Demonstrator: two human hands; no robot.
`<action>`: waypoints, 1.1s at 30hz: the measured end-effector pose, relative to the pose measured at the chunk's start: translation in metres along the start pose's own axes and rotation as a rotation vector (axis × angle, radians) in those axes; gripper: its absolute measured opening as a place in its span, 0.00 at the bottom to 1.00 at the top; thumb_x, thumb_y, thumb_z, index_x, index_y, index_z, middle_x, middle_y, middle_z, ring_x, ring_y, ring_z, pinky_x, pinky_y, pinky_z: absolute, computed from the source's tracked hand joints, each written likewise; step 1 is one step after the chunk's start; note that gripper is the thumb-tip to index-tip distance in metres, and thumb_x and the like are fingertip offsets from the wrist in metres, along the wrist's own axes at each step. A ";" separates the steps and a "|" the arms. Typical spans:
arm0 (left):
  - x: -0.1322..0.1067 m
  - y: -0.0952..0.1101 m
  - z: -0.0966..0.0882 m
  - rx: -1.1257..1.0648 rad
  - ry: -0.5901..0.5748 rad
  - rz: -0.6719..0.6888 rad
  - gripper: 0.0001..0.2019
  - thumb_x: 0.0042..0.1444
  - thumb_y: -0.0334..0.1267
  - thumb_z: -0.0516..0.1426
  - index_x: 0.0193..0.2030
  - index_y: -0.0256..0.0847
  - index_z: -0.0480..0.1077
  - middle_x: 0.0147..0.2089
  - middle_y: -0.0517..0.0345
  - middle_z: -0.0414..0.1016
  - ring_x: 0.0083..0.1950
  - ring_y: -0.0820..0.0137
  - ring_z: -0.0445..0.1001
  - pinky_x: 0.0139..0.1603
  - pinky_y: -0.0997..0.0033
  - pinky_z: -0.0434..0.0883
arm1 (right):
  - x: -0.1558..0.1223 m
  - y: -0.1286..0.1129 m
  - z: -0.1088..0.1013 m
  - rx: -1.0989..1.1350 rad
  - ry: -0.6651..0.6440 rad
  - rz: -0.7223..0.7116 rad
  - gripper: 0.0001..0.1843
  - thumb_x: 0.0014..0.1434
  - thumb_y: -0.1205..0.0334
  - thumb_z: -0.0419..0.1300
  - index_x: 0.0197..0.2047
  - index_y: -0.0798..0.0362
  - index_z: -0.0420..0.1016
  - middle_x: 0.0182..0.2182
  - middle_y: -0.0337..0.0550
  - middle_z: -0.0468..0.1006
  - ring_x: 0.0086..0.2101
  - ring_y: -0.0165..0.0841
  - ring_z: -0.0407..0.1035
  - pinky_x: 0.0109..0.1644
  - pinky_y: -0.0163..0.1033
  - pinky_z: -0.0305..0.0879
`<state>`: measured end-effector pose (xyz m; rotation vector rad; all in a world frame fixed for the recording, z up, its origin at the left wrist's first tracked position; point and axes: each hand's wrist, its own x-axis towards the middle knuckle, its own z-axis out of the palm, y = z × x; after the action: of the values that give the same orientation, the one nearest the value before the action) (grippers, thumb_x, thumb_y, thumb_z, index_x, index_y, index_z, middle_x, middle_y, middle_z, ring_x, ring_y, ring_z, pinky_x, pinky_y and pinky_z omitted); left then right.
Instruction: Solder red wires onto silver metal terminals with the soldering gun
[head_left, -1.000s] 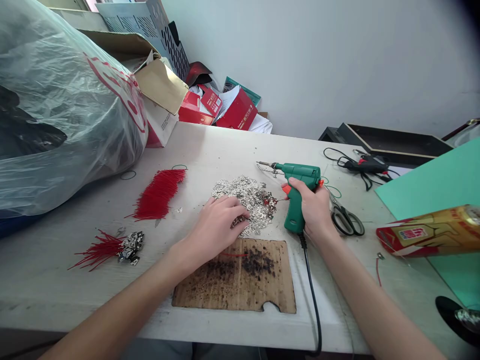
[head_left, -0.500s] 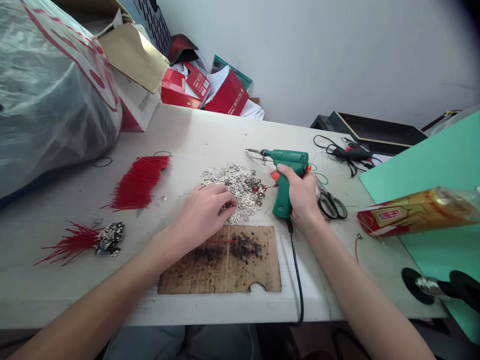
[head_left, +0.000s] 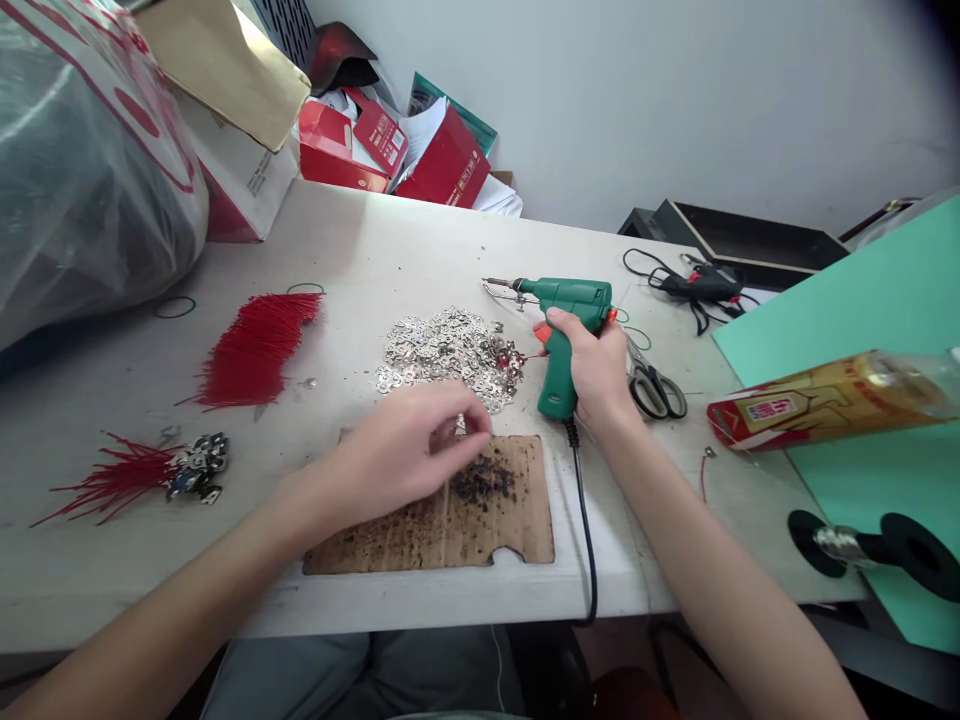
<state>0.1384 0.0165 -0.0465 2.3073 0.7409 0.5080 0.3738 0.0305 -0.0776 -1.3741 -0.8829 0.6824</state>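
My right hand (head_left: 592,372) grips the handle of a green soldering gun (head_left: 564,318) that stands on the table, its tip pointing left. My left hand (head_left: 405,450) hovers over the scorched cardboard pad (head_left: 450,510), its fingers pinched on a small metal tab (head_left: 459,428). A pile of silver metal tabs (head_left: 446,352) lies just behind the pad, left of the gun. A bundle of red wires (head_left: 255,348) lies farther left. Wires with tabs attached (head_left: 161,474) lie near the left front edge.
A large plastic bag (head_left: 82,170) and boxes (head_left: 247,130) crowd the left rear. Scissors (head_left: 654,385) lie right of the gun. A green sheet (head_left: 862,330), a red-gold box (head_left: 825,400) and a solder spool (head_left: 874,545) lie at right. The black cord (head_left: 585,540) drops over the front edge.
My left hand has pulled back from the tab pile to above the cardboard, with a tab pinched in its fingers. The view has tilted down. My right hand keeps hold of the gun.
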 end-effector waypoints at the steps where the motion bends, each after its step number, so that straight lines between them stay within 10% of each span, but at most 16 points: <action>1: -0.002 0.003 0.003 -0.024 -0.045 0.022 0.05 0.66 0.35 0.57 0.39 0.42 0.73 0.35 0.62 0.74 0.32 0.74 0.68 0.34 0.72 0.66 | 0.000 0.000 0.000 -0.005 0.000 -0.001 0.14 0.55 0.49 0.67 0.35 0.51 0.79 0.31 0.41 0.81 0.28 0.34 0.72 0.33 0.40 0.72; 33: -0.009 0.003 0.023 0.185 -0.052 0.210 0.12 0.67 0.30 0.54 0.56 0.45 0.62 0.41 0.63 0.78 0.43 0.70 0.77 0.47 0.65 0.62 | 0.000 -0.002 0.000 -0.004 -0.027 0.025 0.13 0.55 0.49 0.67 0.37 0.49 0.77 0.32 0.41 0.81 0.25 0.33 0.72 0.28 0.39 0.68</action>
<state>0.1453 -0.0018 -0.0623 2.5778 0.5422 0.4877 0.3739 0.0302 -0.0759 -1.3843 -0.8904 0.7202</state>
